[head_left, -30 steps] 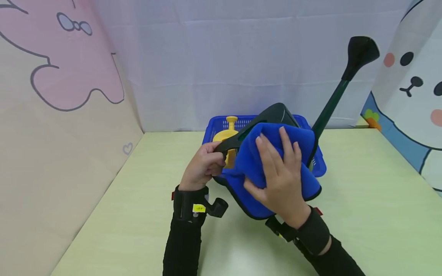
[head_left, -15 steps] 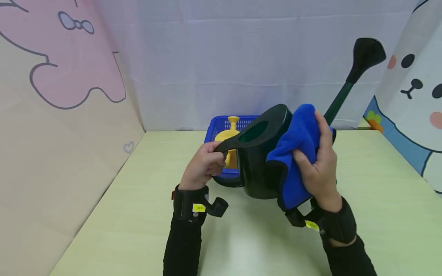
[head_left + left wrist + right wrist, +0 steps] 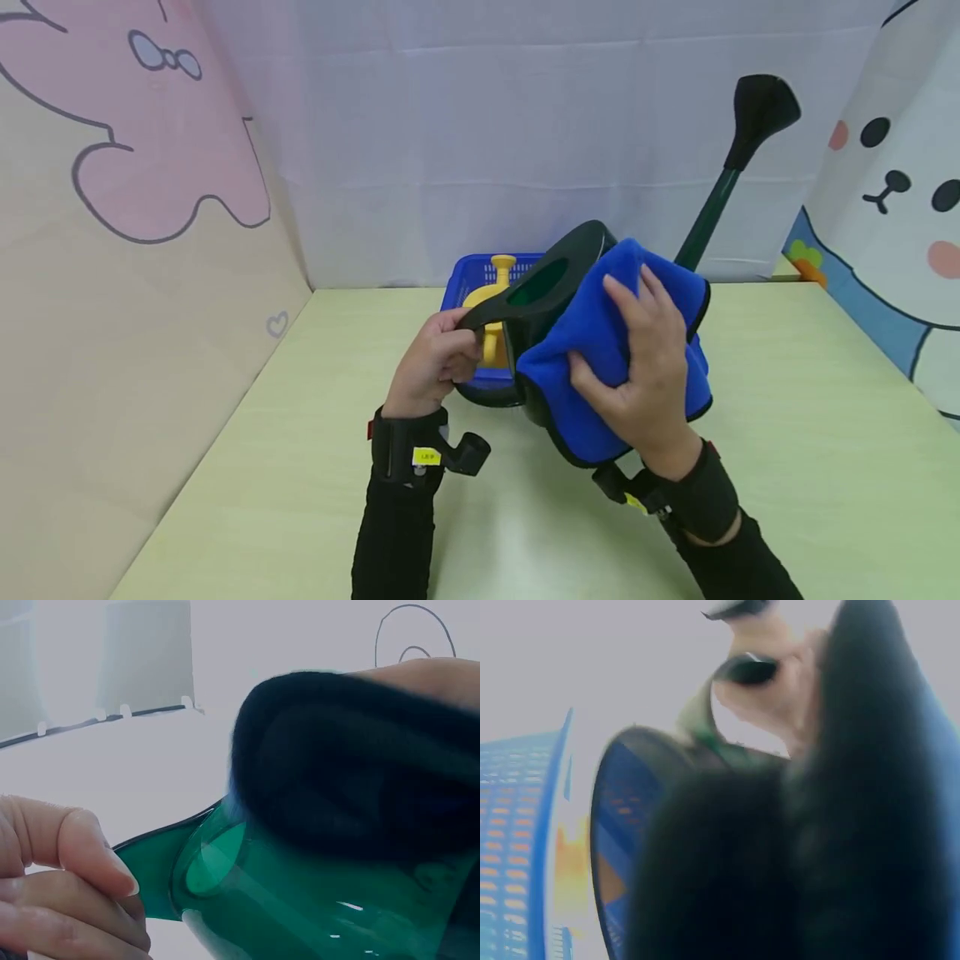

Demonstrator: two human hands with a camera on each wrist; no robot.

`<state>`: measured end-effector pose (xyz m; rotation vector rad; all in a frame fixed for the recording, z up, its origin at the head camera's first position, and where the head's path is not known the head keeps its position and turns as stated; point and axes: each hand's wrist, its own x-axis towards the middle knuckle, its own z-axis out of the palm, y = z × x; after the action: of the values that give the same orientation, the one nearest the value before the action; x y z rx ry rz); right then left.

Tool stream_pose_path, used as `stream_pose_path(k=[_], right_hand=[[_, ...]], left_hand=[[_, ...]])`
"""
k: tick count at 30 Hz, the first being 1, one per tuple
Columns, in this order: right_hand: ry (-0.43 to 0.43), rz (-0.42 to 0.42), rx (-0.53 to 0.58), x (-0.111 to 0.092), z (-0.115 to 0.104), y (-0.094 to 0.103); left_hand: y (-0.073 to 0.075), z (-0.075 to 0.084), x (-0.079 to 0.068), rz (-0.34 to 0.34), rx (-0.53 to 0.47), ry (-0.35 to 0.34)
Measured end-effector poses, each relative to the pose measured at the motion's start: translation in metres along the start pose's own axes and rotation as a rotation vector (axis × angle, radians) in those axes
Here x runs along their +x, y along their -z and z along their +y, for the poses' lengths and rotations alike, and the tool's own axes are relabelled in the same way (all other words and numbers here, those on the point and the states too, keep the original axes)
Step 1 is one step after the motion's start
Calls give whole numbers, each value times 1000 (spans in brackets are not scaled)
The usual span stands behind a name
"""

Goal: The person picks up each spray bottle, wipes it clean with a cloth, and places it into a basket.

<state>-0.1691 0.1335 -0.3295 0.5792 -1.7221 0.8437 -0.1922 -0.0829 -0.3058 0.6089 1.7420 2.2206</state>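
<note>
A dark green watering can (image 3: pixel 558 287), with a long spout ending in a black rose (image 3: pixel 761 112), is held tilted, its spout pointing up to the right. My left hand (image 3: pixel 435 362) grips its handle, the fingers curled round it; the left wrist view shows that hand (image 3: pixel 75 877) beside the translucent green body (image 3: pixel 315 907). A blue cloth (image 3: pixel 577 333) with black edging covers the can's right side. My right hand (image 3: pixel 648 375) holds the cloth against the can, fingers spread over it and thumb apart. In the right wrist view the cloth (image 3: pixel 870 825) is blurred and hides much of the can.
Behind the can stands a blue plastic basket (image 3: pixel 465 271) on the pale table (image 3: pixel 300 467). A yellow plastic object with a knob (image 3: pixel 487 292) sits in it, partly hidden by the handle. A white sheet (image 3: pixel 480 150) hangs at the back, with cartoon-printed panels on both sides.
My right hand moved the cloth right along the can toward the spout, then back left over its side. The can has shifted slightly left, with my left hand keeping its grip.
</note>
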Motion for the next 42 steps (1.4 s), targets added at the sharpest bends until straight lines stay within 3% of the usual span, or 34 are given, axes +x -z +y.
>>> stream_pose_path(k=[6,11,18,22,28,32,38,40,42], right_hand=[[191,-42,-123,-12,-16,-20],[312,-129,-231,-24,-26,-31],[340,-243,-247,-23,-27,-26],[278,-170,-159,-14,-20,-19],[74,-70,47,-1,-3,-5],[-61,-74,171,4,10,7],[-295,-151,269,9,27,22],[-338,-157,268,10,29,22],[-321,-138,249,9,28,20]], left_hand=[[0,-1,1,11,-44,-35],[0,-2,2,18,-65,-73],[0,-2,3,14,-95,-71],[0,-2,2,9,-107,-76],[-2,0,0,-4,-110,-94],[-2,1,-1,-12,-100,-106],[-1,1,-2,2,-85,-113],[-2,1,-1,14,-88,-109],[-2,1,-1,30,-91,-102]])
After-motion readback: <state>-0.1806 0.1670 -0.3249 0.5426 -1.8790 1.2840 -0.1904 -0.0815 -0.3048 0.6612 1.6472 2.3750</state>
